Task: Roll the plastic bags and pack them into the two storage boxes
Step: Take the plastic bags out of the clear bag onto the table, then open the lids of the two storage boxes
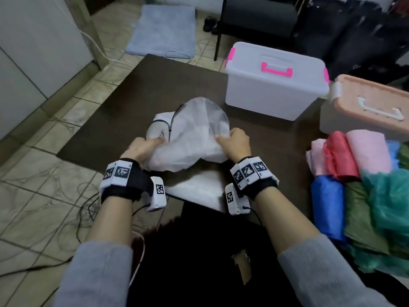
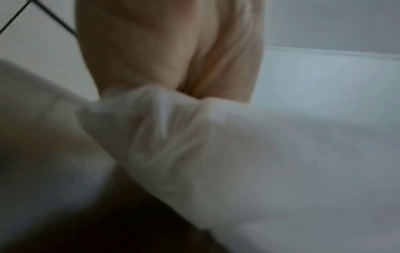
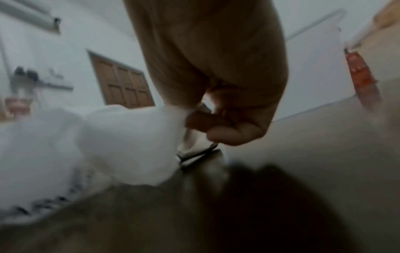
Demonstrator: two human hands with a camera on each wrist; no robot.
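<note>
Left hand [image 1: 141, 149]: at 7 o'clock of the white bag [image 1: 194, 138], its grip closed on the bag's left edge; the left wrist view is blurred but shows film bunched under the hand.
Right hand [image 1: 235, 144]: at 4 o'clock of the bag, fingers [image 3: 207, 121] pinching a fold of film.
White bag: translucent, crumpled, held between both hands over the middle of the dark tabletop [image 1: 124, 103]; more white bags [image 1: 199, 187] lie flat beneath, nearer the person.
Rolled bags [image 1: 354, 173]: pink, red, blue and green, piled at 3 o'clock.
Peach box [image 1: 367, 107]: lid on, beyond the rolls at 2 o'clock.
Clear box [image 1: 274, 83]: pink latches, lid on, at 1 o'clock.
</note>
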